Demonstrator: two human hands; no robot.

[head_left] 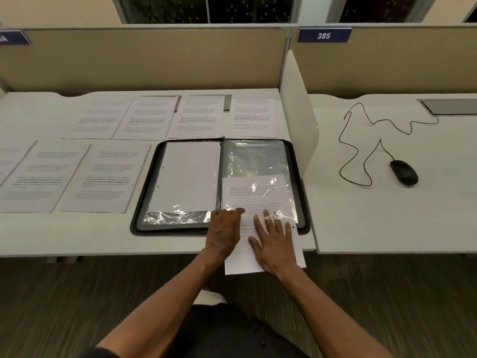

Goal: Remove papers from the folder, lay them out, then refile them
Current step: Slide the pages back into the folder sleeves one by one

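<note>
White desks [387,228], beige partitions [144,58], dark windows [206,9] (probably night).

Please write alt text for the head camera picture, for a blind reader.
A person's left hand and right hand work a printed sheet half into a clear sleeve of the open black folder. Seven more sheets lie in two rows on the white desk.

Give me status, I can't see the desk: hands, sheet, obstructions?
Left hand holds sleeve mouth. Right hand flat on sheet, half in. Nothing blocking.
</note>
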